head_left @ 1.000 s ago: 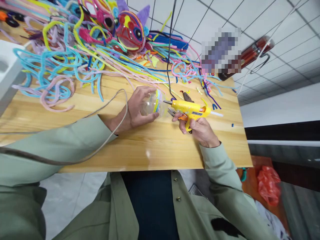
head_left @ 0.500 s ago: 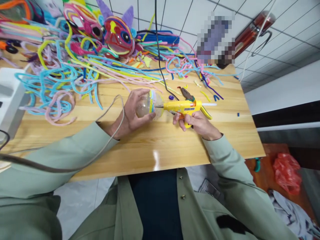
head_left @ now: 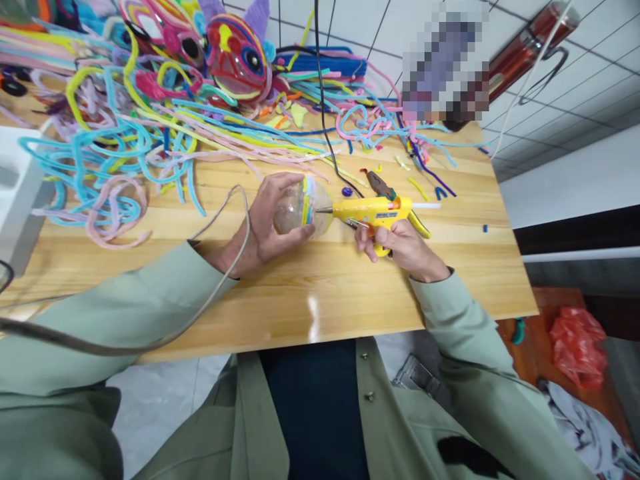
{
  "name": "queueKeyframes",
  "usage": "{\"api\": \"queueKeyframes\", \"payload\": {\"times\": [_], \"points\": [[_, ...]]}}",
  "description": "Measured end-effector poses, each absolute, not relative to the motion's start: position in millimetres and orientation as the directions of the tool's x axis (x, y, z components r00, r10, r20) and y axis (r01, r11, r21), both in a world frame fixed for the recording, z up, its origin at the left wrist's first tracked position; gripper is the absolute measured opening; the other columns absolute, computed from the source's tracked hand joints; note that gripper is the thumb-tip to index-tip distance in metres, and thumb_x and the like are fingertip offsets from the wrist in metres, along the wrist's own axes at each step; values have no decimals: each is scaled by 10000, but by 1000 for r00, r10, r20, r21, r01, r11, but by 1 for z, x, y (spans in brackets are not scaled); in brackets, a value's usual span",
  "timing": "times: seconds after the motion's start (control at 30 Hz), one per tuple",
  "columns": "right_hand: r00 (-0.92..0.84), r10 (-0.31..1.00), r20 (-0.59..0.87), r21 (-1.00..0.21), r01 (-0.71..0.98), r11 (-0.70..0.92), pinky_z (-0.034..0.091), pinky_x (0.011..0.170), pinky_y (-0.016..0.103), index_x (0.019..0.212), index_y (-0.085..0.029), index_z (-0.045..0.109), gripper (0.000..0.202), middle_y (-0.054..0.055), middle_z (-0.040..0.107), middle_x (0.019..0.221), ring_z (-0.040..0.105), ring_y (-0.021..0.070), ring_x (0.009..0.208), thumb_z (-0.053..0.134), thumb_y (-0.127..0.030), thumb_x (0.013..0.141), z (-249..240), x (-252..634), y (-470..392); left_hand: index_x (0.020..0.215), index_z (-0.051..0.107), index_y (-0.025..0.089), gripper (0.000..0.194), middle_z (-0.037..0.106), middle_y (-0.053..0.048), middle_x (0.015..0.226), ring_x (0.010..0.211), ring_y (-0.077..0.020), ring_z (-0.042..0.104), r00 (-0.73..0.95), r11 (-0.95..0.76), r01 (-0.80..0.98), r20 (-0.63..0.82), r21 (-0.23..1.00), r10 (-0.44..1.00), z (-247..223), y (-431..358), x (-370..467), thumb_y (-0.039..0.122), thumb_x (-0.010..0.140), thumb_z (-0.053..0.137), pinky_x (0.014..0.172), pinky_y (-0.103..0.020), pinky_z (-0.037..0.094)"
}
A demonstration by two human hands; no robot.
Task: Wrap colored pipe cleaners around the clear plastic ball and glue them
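Note:
My left hand [head_left: 270, 223] is wrapped round a clear plastic ball [head_left: 291, 208], thumb below and fingers above. Coloured pipe-cleaner strips [head_left: 307, 200] in yellow, blue and pink band the ball's middle. In my right hand [head_left: 405, 247] is a yellow hot glue gun [head_left: 373, 210], gripped by its handle with fingers at the trigger. Its metal nozzle points left at the banded side of the ball; whether the tip touches cannot be made out. A white glue stick [head_left: 427, 206] sticks out of its back. Behind the gun lie pliers [head_left: 381, 185], partly hidden by it.
Loose pipe cleaners [head_left: 125, 160] heap across the back left of the wooden table [head_left: 240, 300]. A decorated red mask-like ball [head_left: 237, 60] sits among them. A grey cable [head_left: 220, 283] crosses my left forearm. A black cord [head_left: 323, 100] hangs behind the ball. A red thermos [head_left: 530, 50] stands back right.
The view has shifted slightly. The gun's nozzle sits a little farther right along the ball's banded side. Both hands keep their holds.

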State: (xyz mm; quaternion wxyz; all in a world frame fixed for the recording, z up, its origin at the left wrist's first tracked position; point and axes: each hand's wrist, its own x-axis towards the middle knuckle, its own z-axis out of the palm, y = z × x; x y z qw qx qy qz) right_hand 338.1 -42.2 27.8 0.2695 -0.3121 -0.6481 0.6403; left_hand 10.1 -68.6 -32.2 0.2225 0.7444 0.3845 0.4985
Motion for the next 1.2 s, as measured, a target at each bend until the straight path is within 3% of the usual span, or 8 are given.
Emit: {"api": "queueKeyframes", "payload": {"times": [0.2,0.4,0.53,0.9,1.2], "points": [[-663,747,-47,-999,16,-49,505,567,305,857,-211,792,618,23,792,815,627,126,559,906,-804,990,24,337,-43,1724,532,353,722,640,-119,1687,1593,-416,639,217,-602,351,564,717,797,-33,-68,9,707,1135,755,1372,-634,568],[-667,743,-56,-998,12,-65,488,511,275,855,-208,774,611,15,769,804,613,120,553,921,-787,986,26,336,-43,1737,493,324,783,639,-133,1679,1586,-411,643,248,-640,362,591,678,767,-34,-65,9,779,1140,713,1346,-637,580],[-665,745,-48,-998,1,-64,492,511,281,865,-209,778,596,9,756,795,605,117,540,919,-773,996,23,337,-42,1738,513,322,743,651,-153,1667,1578,-401,662,236,-646,364,604,671,761,-31,-67,10,717,1148,734,1324,-599,612],[-691,723,-22,-999,-6,-35,459,532,276,871,-194,802,580,-8,730,758,596,97,509,885,-741,1044,24,336,-42,1740,521,409,756,671,-132,1666,1550,-434,695,238,-652,331,608,682,757,-29,-66,8,723,1113,801,1235,-712,679],[-681,732,-18,-1000,3,-21,439,537,298,844,-205,774,592,-10,711,722,582,117,499,877,-752,1044,24,335,-43,1780,478,398,771,646,-143,1687,1583,-421,672,267,-656,343,600,672,754,-26,-67,7,705,1138,775,1268,-684,662]]}}
